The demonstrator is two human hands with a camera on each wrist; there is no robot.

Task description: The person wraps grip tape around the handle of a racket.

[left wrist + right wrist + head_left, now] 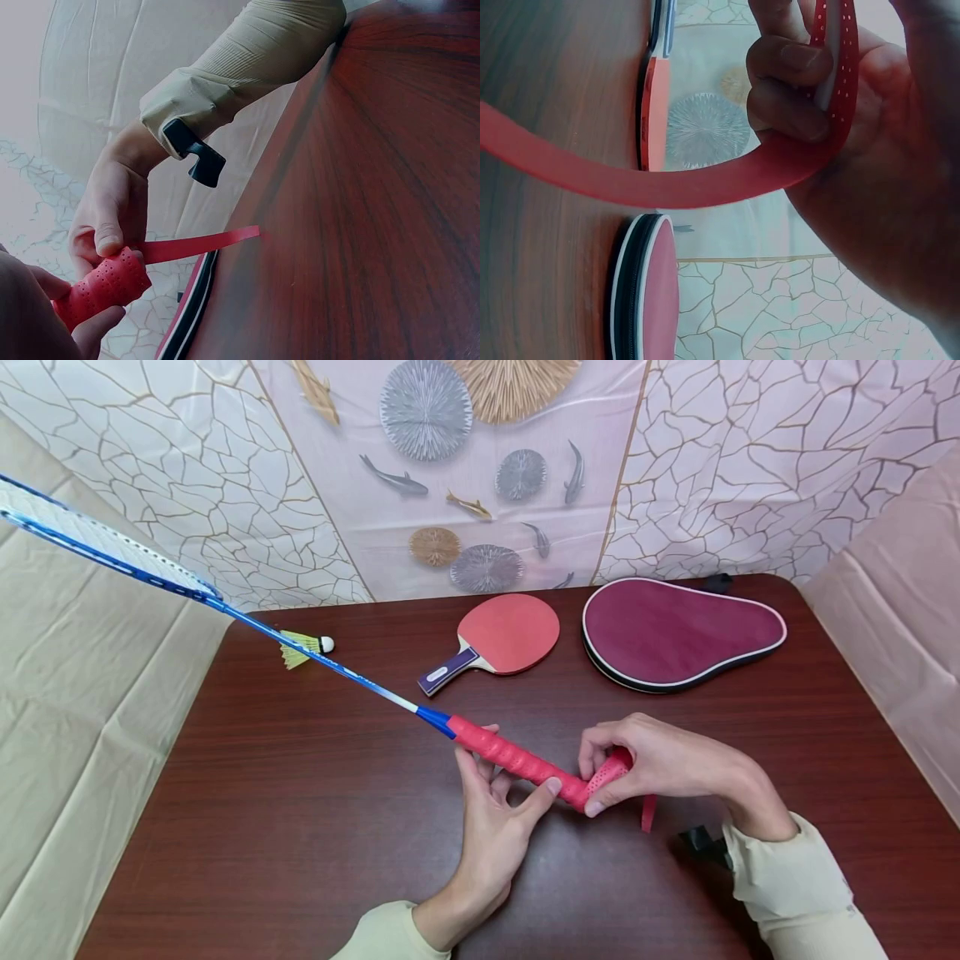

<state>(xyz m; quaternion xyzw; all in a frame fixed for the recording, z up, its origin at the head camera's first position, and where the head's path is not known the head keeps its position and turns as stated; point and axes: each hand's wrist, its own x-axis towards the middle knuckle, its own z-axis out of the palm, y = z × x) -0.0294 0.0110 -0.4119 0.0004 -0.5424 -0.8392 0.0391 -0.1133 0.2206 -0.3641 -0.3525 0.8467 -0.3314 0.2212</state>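
Note:
A blue badminton racket (352,675) slants from the upper left down to both hands, its head raised and partly outside the head view. Perforated red grip tape (517,760) is wound in overlapping turns along its handle. My left hand (487,831) holds the wrapped handle between thumb and fingers. At the butt end, my right hand (671,764) pinches the tape with thumb and fingers. The tape's loose tail (199,244) sticks out past that hand. In the right wrist view the red strip (667,189) curves away from curled fingers (791,112).
Behind the hands, a red table tennis paddle (510,633) lies on the dark wooden table (300,843). A maroon paddle case (675,631) is to its right, and a yellow shuttlecock (300,647) sits at back left. Patterned cloth (480,477) hangs behind the table.

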